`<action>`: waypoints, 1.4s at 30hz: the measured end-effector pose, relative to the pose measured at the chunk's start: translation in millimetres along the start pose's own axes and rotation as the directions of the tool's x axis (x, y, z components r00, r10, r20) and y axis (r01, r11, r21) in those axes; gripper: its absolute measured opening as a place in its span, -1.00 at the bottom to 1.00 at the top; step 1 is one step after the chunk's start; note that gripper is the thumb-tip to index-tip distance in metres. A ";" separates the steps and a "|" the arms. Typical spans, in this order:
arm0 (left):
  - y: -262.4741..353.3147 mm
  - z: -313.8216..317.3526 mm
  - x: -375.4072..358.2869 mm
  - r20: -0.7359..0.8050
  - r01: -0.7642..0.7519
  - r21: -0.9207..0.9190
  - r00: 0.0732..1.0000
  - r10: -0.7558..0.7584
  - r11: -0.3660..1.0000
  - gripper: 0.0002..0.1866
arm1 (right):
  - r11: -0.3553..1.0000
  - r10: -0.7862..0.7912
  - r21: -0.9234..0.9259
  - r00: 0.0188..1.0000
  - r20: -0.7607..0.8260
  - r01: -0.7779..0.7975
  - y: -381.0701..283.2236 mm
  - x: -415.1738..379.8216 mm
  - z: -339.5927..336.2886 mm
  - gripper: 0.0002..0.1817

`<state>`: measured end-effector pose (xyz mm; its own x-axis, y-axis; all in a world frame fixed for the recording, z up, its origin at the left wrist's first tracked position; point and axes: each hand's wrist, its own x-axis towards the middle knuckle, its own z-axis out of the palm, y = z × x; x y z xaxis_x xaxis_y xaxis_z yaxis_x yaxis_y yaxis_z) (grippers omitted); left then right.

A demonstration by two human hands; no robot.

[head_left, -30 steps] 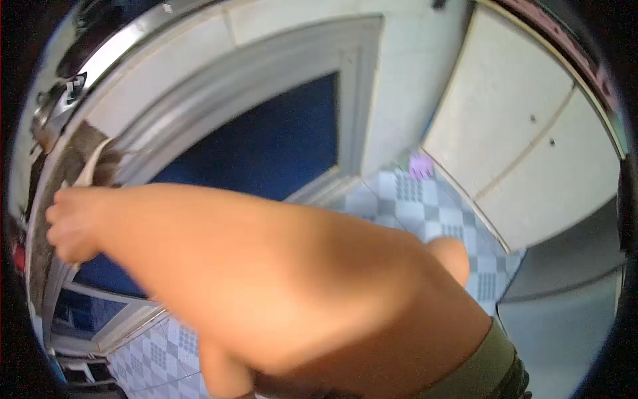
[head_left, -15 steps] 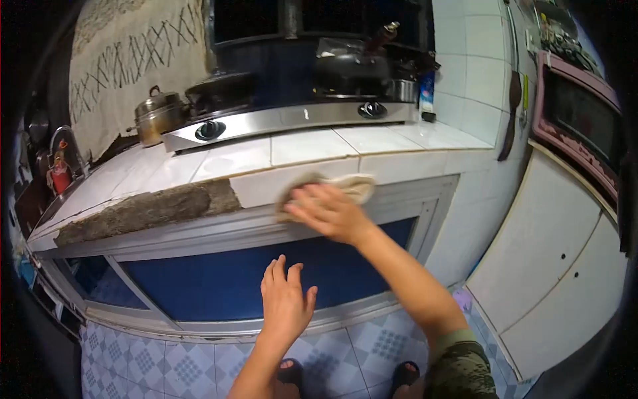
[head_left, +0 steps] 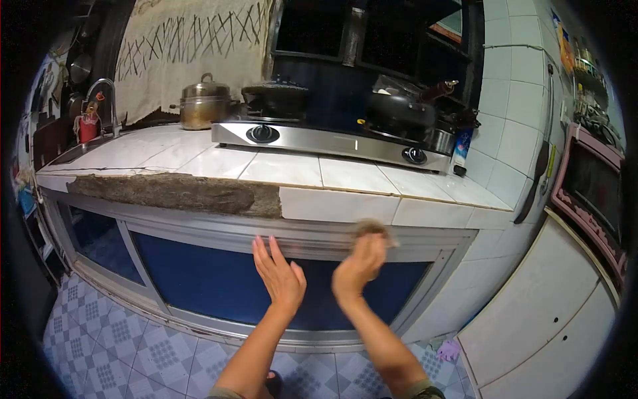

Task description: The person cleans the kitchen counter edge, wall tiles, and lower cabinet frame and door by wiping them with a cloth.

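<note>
Resting flat with fingers spread wide, the left hand (head_left: 279,274) braces against the dark blue cabinet panel (head_left: 199,282), much as half a second ago. At its three o'clock, the right hand (head_left: 359,266) has dropped from the white tiled counter edge (head_left: 335,206) to the grey metal frame strip (head_left: 312,243), fingers closed around a blurred brownish cleaning cloth (head_left: 372,229). Judging by this, wiping has shifted from tile to frame. At twelve o'clock sits the stainless gas stove (head_left: 325,141).

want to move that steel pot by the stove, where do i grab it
Take the steel pot by its side handles, one hand on each, coming from the front over the counter. It stands upright with its lid on, and a handle shows at its left side.
</note>
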<state>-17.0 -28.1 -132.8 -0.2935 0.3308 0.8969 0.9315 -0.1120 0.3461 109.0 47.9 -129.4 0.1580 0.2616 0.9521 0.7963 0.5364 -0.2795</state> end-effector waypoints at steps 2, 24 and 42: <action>-18.8 11.2 -13.2 0.116 -0.025 0.055 0.993 0.018 0.998 -0.13 | 0.963 -0.266 0.090 0.943 0.198 0.253 -46.3 -5.5 -6.9 -0.40; -26.1 28.9 -25.0 0.213 0.041 0.094 0.975 -0.060 0.995 -0.04 | 0.926 -0.375 0.189 0.856 0.355 0.327 15.8 5.4 -27.5 -0.51; -8.5 27.1 -27.6 0.159 -0.153 0.143 0.979 0.130 0.978 -0.04 | 0.923 -0.296 -0.194 0.936 0.193 0.332 247.1 6.5 -102.6 -0.37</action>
<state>-11.0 -10.9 -168.0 -0.1319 0.4577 0.8792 0.9865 -0.0259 0.1615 366.7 99.8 -179.7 -0.2005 0.2408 0.9496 0.9009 0.4263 0.0821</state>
